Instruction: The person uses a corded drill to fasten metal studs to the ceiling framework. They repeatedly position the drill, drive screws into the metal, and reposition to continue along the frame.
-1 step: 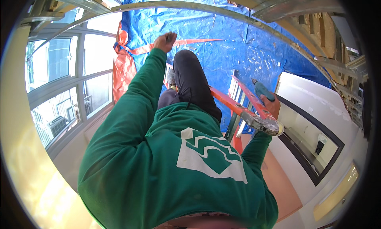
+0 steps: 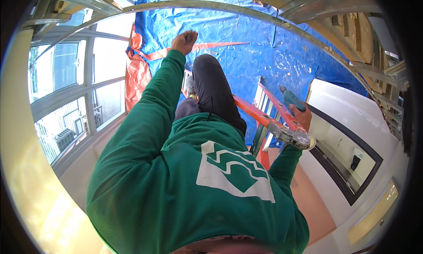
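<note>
In my right hand (image 2: 301,118) is a teal cordless drill (image 2: 292,100), its tip toward the blue sheeting. That hand is beside the top of an orange-red stepladder (image 2: 282,131), whose worn metal cap (image 2: 300,139) lies just over my right forearm. My left hand (image 2: 184,42) is stretched out past my raised knee (image 2: 205,71), fingers curled inward. Whether something small is inside those fingers cannot be made out. Both arms wear green sleeves. Part of a shoe (image 2: 190,84) shows beside the knee, near a ladder rail.
Blue tarp (image 2: 220,25) with an orange strip spreads ahead. A curved metal channel (image 2: 211,6) crosses above it, with metal and wood framing (image 2: 352,36) at upper right. Windows (image 2: 108,56) line the left. At right, a white wall has a dark-framed opening (image 2: 326,157).
My left hand has risen very slightly. The right hand, drill and ladder look the same.
</note>
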Demonstrator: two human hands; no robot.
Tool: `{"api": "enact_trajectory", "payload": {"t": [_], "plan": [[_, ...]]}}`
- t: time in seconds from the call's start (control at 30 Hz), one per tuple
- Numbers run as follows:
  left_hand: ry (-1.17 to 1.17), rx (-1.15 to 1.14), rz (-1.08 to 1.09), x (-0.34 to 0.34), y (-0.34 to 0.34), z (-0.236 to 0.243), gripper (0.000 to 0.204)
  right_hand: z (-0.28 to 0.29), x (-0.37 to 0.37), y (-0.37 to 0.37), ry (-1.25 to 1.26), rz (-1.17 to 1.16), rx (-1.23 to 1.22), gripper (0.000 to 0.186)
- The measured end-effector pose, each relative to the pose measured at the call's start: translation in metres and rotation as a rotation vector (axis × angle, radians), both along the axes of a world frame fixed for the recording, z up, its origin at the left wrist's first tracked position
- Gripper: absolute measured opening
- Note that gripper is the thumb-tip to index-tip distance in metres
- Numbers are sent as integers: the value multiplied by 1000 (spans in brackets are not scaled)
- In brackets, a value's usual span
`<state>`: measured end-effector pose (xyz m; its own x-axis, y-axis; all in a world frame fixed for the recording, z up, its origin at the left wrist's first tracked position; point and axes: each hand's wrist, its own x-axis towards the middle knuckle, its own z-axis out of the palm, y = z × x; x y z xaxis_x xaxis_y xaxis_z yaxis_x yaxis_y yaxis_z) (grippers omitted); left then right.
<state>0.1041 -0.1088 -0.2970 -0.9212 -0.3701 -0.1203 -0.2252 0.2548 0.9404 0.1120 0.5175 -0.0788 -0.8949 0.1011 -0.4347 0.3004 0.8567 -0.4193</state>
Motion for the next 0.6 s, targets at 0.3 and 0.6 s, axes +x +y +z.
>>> {"api": "enact_trajectory", "payload": {"t": [0.3,0.6], "plan": [[-55,-292,-70,71,14,6,45,-3,-1,-1,11,12,61,65],[-362,-337,-144,65,-9,-107,46,6,-2,-8,-16,-19,-48,62]]}}
